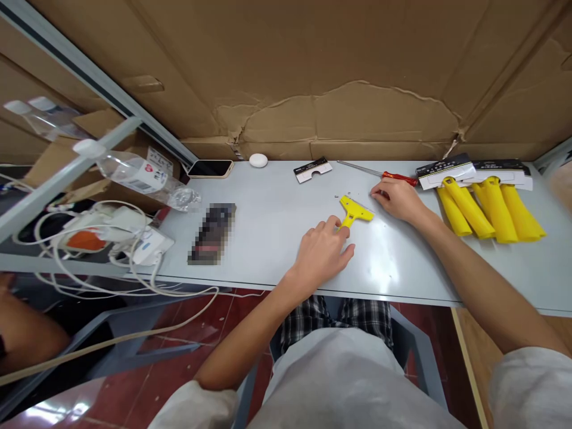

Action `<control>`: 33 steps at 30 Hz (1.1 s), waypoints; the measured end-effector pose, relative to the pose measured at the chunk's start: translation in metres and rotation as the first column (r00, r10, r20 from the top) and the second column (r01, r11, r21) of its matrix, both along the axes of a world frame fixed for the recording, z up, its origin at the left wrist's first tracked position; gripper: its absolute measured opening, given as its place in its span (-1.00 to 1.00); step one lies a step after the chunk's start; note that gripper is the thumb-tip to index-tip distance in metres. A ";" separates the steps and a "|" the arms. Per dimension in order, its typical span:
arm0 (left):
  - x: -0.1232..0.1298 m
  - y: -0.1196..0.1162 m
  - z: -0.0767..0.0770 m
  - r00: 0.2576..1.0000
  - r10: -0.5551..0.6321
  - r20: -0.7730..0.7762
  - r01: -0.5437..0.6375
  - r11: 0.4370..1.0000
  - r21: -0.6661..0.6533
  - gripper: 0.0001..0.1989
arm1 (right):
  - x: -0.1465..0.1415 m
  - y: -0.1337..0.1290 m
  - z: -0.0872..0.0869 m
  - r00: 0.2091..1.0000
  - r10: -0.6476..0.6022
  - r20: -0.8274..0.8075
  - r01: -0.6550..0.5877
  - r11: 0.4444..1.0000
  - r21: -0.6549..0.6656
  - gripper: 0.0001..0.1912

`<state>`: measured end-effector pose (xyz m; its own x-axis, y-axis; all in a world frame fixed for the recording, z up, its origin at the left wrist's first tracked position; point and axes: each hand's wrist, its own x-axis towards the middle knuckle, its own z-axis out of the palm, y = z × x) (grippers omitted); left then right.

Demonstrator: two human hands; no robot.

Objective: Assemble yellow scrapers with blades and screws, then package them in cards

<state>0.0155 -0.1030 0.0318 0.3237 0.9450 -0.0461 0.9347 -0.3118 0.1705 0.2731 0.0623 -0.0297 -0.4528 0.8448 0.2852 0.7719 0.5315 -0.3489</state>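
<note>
A yellow scraper head (pixel 356 210) lies on the grey table, its wide edge facing away from me. My left hand (pixel 322 250) rests over its narrow end, palm down with the fingers spread. To the right of the scraper, my right hand (pixel 393 198) has its thumb and fingertips drawn together near the tabletop; whatever they hold, if anything, is too small to name. Just behind that hand lies a screwdriver (pixel 399 177) with a red handle. Tiny dark pieces (pixel 349 193) sit behind the scraper. A black and white card (pixel 313 170) is farther back.
Yellow handles (pixel 496 208) with header cards lie at the right. A phone (pixel 211 169), a white oval case (pixel 258 160) and a blurred dark item (pixel 212 234) are on the left part. Plastic bottles (pixel 134 173), cables and a power strip crowd the far left. Cardboard (pixel 339 71) stands behind.
</note>
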 end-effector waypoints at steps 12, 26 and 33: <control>0.017 0.034 -0.005 0.994 0.035 -0.101 -0.030 0.998 0.046 -0.39 | -0.002 -0.002 -0.001 1.000 0.017 -0.009 -0.017 1.000 -0.005 -0.76; 0.025 0.048 -0.020 0.994 0.075 -0.073 -0.076 0.997 -0.007 -0.35 | -0.003 -0.005 0.002 1.000 0.009 -0.005 -0.009 1.000 -0.023 -0.74; 0.021 0.052 -0.013 0.997 0.073 -0.037 -0.075 0.996 -0.047 -0.34 | -0.003 -0.003 0.003 0.976 0.038 -0.212 -0.048 0.998 -0.045 -0.77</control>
